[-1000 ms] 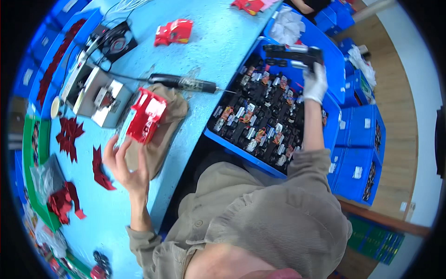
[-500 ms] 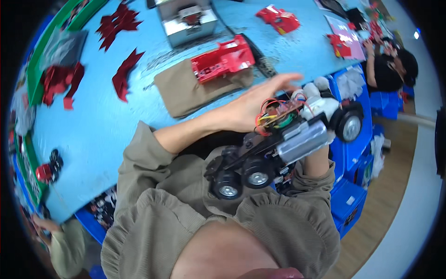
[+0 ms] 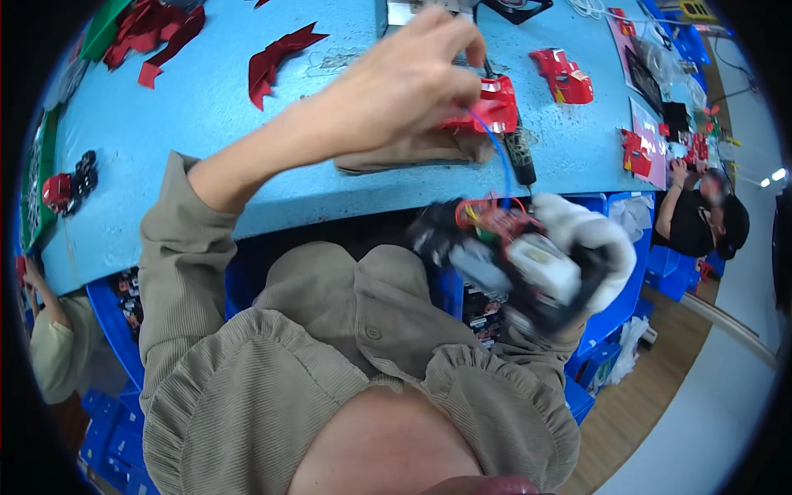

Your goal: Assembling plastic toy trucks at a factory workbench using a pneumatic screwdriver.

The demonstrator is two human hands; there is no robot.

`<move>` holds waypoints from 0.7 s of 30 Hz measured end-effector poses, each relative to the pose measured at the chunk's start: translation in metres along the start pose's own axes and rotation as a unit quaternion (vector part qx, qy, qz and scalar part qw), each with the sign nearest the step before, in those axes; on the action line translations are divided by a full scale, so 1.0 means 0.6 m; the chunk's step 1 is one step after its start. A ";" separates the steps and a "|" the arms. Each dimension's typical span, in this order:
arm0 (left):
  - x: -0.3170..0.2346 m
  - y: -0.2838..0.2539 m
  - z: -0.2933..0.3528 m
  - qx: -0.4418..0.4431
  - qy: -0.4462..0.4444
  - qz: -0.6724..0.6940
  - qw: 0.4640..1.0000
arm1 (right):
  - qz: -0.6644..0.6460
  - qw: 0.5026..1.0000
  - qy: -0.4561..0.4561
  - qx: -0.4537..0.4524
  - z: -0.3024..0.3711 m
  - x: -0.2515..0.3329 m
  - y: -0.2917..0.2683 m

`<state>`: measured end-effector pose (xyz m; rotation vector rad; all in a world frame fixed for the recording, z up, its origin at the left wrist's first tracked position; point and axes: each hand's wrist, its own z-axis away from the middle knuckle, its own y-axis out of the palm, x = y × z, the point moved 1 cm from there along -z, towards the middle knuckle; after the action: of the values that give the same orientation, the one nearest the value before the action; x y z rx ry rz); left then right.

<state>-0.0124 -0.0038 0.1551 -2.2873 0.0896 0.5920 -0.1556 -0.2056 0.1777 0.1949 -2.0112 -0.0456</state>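
My right hand [image 3: 612, 252], in a white glove, grips a toy truck chassis [image 3: 540, 272] above my lap at the right. Red wires and a circuit board show on its upper side; motion blurs its wheels. From it a thin blue wire [image 3: 503, 157] rises in a curve to my left hand [image 3: 404, 78], which is raised over the table with its fingers closed around the wire's upper end. Just under that hand lies a red plastic truck body [image 3: 502, 103], partly hidden, on a brown cloth pad [image 3: 421, 153].
A dark-handled rod-shaped tool [image 3: 520, 157] lies beside the pad, near the table edge. Another red body [image 3: 563, 76] sits farther right. Dark red ribbon pieces [image 3: 280, 62] lie at the left. Blue bins [image 3: 615, 285] stand at the right, with another person [image 3: 701, 210] beyond.
My left hand has left the chassis and moved up over the table with the blue wire. The chassis has turned and moved slightly in my right hand. The view has shifted.
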 end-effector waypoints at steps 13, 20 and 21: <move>0.056 0.005 0.035 0.201 -0.201 -0.305 0.909 | 0.525 0.782 -0.121 0.314 0.025 -0.224 0.090; 0.075 0.023 0.045 0.135 -0.058 -0.232 0.961 | 0.434 0.886 -0.128 0.099 0.044 -0.178 -0.006; 0.073 0.028 0.039 0.140 -0.044 -0.169 0.975 | 0.421 0.890 -0.169 0.042 0.047 -0.178 -0.034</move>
<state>0.0133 0.0053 0.1104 -1.9413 -0.2417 0.4661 -0.1335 -0.2106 0.0676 -0.6861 -2.2849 0.5961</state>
